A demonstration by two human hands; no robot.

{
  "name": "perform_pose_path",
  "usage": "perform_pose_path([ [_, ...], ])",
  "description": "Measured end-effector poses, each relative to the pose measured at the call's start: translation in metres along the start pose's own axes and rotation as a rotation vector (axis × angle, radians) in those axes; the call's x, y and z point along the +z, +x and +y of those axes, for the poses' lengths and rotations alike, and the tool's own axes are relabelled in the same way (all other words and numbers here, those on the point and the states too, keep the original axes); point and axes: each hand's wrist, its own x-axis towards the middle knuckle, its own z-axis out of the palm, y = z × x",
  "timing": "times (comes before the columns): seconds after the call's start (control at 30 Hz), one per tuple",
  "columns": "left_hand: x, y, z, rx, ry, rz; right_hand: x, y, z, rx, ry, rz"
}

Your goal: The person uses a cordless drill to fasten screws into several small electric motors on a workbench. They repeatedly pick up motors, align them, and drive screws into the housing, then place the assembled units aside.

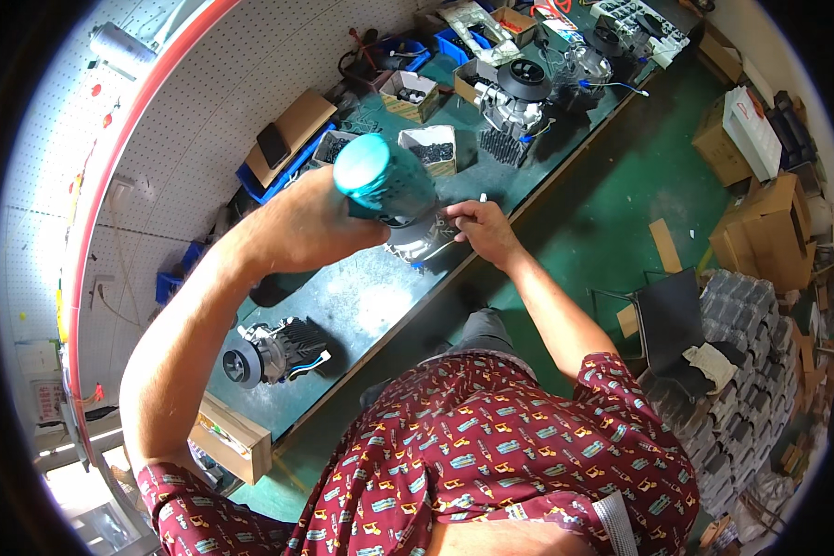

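My left hand (320,227) is wrapped round a teal power driver (380,174), held upright over the bench with its rounded back end toward me. Beneath it is a silver metal fan unit (415,248), largely covered by the driver and my hand. At that unit's right side, my right hand (487,232) is closed, thumb and fingers bent together. What they pinch is too small to make out; a small white tip shows just above the fingers. A second fan unit (269,357) with a black wheel, dark fins and a wire plug lies nearer on the bench.
The green bench (380,301) runs from lower left to upper right. Small boxes of dark parts (431,148) stand behind the driver, and another fan unit (514,102) sits farther right. A chair (672,320), stacked grey parts (737,371) and cartons (769,232) occupy the right side.
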Motion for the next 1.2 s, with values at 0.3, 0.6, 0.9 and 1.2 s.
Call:
perform_pose_path([
  [0.3,0.007,0.031,-0.014,-0.090,0.181,-0.106,0.010,0.004,0.014,-0.010,0.019,-0.043],
  [0.6,0.002,0.038,-0.017,-0.005,0.111,-0.117,0.010,0.010,0.030,-0.489,-0.526,0.180],
  [0.9,-0.003,0.064,-0.009,-0.110,0.170,-0.312,0.048,0.015,0.040,-0.149,-0.274,0.096],
  [1.2,-0.004,0.060,-0.019,-0.110,0.140,-0.291,0.047,0.009,0.025,-0.153,-0.293,0.084],
])
